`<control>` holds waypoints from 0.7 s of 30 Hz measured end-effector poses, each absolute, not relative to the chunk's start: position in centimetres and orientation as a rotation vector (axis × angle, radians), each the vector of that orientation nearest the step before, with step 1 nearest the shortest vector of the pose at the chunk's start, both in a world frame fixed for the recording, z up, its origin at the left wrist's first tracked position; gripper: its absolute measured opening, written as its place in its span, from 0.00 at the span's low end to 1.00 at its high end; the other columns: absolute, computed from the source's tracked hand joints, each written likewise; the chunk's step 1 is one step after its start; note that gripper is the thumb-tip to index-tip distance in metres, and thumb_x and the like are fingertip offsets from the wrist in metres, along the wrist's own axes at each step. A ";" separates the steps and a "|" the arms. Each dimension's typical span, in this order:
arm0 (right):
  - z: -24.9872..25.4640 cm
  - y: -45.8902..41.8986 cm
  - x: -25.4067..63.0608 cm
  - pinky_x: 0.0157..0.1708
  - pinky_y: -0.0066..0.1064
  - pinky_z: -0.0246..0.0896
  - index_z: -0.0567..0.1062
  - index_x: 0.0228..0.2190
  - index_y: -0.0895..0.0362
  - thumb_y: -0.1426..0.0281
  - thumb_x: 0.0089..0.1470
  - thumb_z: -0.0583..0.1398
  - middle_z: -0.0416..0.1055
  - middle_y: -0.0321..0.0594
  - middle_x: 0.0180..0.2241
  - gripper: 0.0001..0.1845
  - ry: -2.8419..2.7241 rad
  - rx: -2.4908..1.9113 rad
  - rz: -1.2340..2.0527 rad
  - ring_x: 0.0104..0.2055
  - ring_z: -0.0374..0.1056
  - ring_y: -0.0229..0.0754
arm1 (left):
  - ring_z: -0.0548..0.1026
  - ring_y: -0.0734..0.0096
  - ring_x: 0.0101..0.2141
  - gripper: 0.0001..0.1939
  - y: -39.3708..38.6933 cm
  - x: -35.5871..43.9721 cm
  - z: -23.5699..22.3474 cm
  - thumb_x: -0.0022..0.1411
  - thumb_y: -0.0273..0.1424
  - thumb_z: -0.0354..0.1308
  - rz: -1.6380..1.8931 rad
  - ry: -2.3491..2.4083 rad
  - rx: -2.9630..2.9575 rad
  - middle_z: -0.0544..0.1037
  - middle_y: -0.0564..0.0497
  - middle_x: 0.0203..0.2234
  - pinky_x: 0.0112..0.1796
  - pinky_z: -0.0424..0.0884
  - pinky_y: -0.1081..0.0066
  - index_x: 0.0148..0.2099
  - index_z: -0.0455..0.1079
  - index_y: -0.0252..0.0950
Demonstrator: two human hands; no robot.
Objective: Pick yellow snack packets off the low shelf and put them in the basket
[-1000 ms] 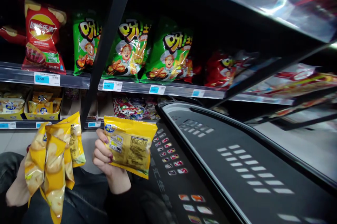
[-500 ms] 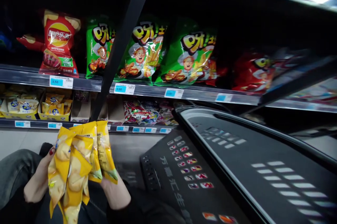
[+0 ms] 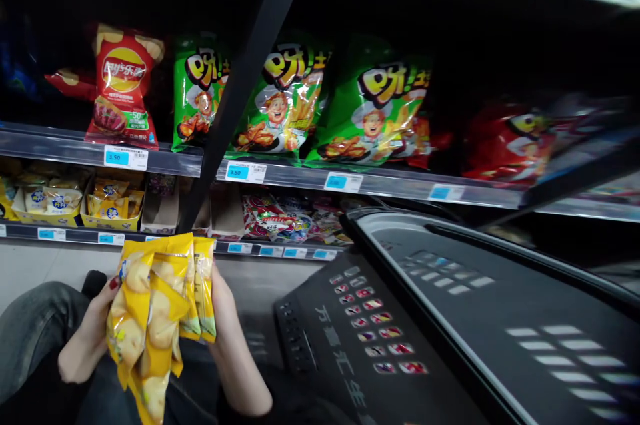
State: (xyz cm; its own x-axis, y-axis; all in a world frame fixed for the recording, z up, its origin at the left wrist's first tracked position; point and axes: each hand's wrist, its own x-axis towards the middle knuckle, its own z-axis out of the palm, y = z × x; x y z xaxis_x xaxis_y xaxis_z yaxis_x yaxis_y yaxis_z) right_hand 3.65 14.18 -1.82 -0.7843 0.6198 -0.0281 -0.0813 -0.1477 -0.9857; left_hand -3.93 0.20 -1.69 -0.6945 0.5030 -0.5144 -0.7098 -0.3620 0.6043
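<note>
"Several glossy yellow plastic packets (image 3: 150,325) hang in an overlapping bundle in front of the lap on my feed. Report hand states."

"Left hand (image 3: 86,348): grasping the bundle at its left side, red-nailed thumb along the upper edge. Right hand (image 3: 223,308): touching the right side. Its fingers are hidden behind the packets; from my station I cannot tell whether they are closed or flat."

"Handling procedure?"

"I advise three points. First: apply support from both sides at once, since the film looks slick and an inner packet could slide out. Second: align the top edges before tightening; the packets at right stand nearly upright, while those at left fan downward to a point. Third: limit the squeeze, as the packets look puffed and could crush."

"Surroundings?"

"Large dark grey plastic basket (image 3: 313,328) to the right, tilted in my view, apart from the bundle. Ahead, a shelf with a clear-fronted rail (image 3: 175,162) bears a red crisp bag (image 3: 123,93) and green snack bags (image 3: 277,115). Below it, a yellow-edged cardboard tray (image 3: 111,223) contains small yellow packs, behind and above the bundle as I see it."

"Clearance caution?"

"Hold the loose lower tips clear of the knees; in my judgement, a snag there could pull one free."
</note>
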 end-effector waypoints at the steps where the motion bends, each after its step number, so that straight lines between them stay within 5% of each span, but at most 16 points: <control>1: -1.4 14.4 3.9 0.31 0.37 0.66 0.71 0.33 0.58 0.52 0.55 0.45 0.73 0.44 0.28 0.26 -1.648 -0.605 2.041 0.27 0.70 0.44 | 0.77 0.58 0.28 0.22 0.2 -4.1 -2.2 0.22 0.34 0.73 2.122 1.083 -0.321 0.79 0.49 0.22 0.29 0.73 0.68 0.25 0.73 0.36; 6: -0.3 14.7 4.5 0.46 0.36 0.60 0.67 0.43 0.56 0.60 0.45 0.61 0.71 0.43 0.43 0.23 -1.724 -0.611 2.046 0.46 0.67 0.47 | 0.76 0.65 0.25 0.22 -0.1 -4.7 -3.4 0.24 0.35 0.74 2.171 1.077 -0.221 0.80 0.50 0.23 0.27 0.73 0.71 0.27 0.75 0.36; 17: -1.3 14.2 3.7 0.40 0.34 0.62 0.63 0.43 0.56 0.71 0.45 0.57 0.71 0.41 0.41 0.20 -1.853 -0.613 1.746 0.40 0.67 0.44 | 0.76 0.67 0.25 0.23 0.5 -4.2 -3.8 0.26 0.35 0.74 2.315 1.087 -0.349 0.80 0.52 0.23 0.27 0.73 0.74 0.29 0.73 0.35; 21: -0.4 14.4 4.0 0.40 0.33 0.62 0.63 0.40 0.57 0.66 0.49 0.55 0.72 0.42 0.38 0.15 -1.962 -0.597 1.623 0.40 0.67 0.44 | 0.78 0.65 0.28 0.16 0.6 -4.8 -4.2 0.40 0.32 0.68 2.345 0.893 -0.461 0.80 0.51 0.25 0.32 0.74 0.70 0.35 0.73 0.35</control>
State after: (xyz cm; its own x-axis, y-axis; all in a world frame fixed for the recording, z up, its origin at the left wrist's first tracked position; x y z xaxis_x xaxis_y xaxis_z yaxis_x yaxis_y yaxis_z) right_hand 4.04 14.44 -0.44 -0.7674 0.6312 0.1124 0.0078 0.1845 -0.9828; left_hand -4.84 0.63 -4.15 -0.7709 0.3962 -0.4987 -0.6276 -0.6063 0.4884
